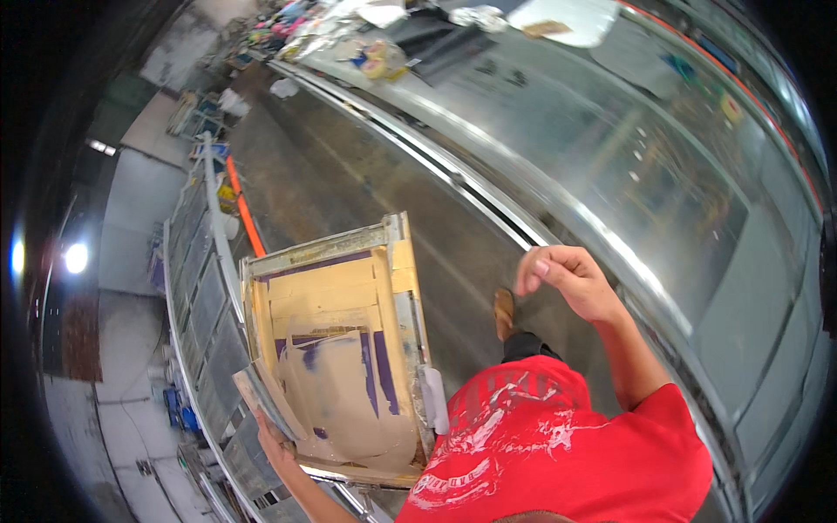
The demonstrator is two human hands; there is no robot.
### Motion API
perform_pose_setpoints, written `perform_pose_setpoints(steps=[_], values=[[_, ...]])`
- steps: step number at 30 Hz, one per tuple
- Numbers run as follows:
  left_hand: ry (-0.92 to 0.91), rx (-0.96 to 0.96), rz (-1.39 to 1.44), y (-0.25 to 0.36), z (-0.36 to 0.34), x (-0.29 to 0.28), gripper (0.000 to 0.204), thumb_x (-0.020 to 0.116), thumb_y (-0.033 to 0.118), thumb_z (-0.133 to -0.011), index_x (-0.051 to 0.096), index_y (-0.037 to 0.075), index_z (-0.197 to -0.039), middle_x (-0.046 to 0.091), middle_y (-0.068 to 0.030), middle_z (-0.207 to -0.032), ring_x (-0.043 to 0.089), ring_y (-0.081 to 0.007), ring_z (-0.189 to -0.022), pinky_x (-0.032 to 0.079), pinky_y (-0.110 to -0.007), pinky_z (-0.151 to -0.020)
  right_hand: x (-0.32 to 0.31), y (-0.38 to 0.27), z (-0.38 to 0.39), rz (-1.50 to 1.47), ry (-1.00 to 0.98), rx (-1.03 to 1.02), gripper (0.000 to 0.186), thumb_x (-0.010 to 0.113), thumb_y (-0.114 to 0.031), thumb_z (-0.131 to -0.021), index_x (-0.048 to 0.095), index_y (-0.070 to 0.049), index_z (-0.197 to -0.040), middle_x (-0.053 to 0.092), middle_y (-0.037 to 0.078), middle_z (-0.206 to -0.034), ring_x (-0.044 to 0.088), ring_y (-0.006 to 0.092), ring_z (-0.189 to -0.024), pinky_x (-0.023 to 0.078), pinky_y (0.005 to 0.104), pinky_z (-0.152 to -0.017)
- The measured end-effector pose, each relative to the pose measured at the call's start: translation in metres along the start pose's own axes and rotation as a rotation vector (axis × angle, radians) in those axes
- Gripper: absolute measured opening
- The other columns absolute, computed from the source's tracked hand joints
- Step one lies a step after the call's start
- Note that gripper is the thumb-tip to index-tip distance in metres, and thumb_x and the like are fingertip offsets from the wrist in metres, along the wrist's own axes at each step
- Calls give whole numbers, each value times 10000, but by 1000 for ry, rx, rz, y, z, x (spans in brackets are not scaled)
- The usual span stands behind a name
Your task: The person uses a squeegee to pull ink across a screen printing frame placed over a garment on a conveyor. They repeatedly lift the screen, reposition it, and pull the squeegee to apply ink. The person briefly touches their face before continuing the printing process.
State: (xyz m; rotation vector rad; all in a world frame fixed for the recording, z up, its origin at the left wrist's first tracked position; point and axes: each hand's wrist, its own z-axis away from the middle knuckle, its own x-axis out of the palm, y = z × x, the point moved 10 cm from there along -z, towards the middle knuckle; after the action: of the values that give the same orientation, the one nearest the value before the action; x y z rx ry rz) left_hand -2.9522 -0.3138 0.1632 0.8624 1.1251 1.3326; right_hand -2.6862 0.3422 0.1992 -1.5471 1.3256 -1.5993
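My left hand [275,440] grips a squeegee [261,397] at the near left edge of a screen-printing frame [402,272]. The framed screen [336,375], bordered with yellow tape, carries beige ink over purple patches; whether my fingers also hold the frame is hidden. A pale grey object [433,401] sits on the frame's right side, beside my red shirt. My right hand [554,279] is raised near the rail of the long table on the right, fingers loosely bent and holding nothing.
Long metal-edged tables [628,218] line the right side, with sheets, tape rolls [384,63] and cloths at the far end. Another rack of panels [196,279] runs along the left, beside an orange bar [244,205]. My sandalled foot [504,309] is on the dark aisle floor [349,174].
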Motion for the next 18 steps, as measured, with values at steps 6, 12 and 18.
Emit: perform_pose_setpoints(steps=[6,12,18], values=[[172,89,14,-1,-1,30,770,627,531,-957,453,-30,-1455,534,-184,-1425,554,-321,-1275,468,-454,-1053,113,-11,-72,-140,-974,20,441,680,-95,-944,538,-19,-1354,586,166,-1351,587,258,-1213,499,368,-963],[235,62,18,-31,-19,86,773,600,552,-962,427,36,-1511,448,-169,-1527,465,-311,-1374,370,-450,-1136,190,44,-61,-284,-1615,-92,631,661,-429,-927,538,-4,-1375,626,188,-1273,603,328,-1150,446,496,-976],[313,56,-15,-6,-162,147,772,604,548,-961,429,31,-1507,456,-170,-1516,473,-315,-1363,377,-455,-1128,185,95,-225,-123,-1670,38,500,707,-322,-954,607,24,-1301,680,173,-1181,636,256,-1089,500,366,-938]])
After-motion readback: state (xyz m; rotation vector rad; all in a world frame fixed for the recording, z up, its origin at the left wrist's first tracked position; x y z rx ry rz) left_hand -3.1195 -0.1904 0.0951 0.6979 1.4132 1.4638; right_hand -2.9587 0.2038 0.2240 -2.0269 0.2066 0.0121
